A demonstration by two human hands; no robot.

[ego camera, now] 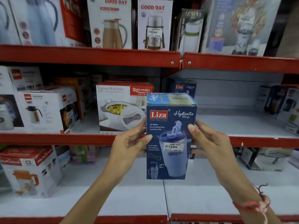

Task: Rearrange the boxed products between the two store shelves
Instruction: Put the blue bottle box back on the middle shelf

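Note:
A tall blue Liza Hydrate Pro box (169,136) is held upright in front of the middle shelf. My left hand (129,143) grips its left side and my right hand (208,141) grips its right side, thumbs on the front face. A second blue Liza box (184,87) stands at the back of the middle right shelf (242,123), just behind the held one. The red-edged middle left shelf (56,139) carries a Rishabh casserole box (119,107) and white kettle boxes (48,109).
The top shelf holds Good Day flask boxes (111,23), a Caddy bottle box (191,31) and a blender box (239,26). Dark boxes (281,102) stand at the far right of the middle shelf. A white jug box (30,170) sits on the lower left shelf.

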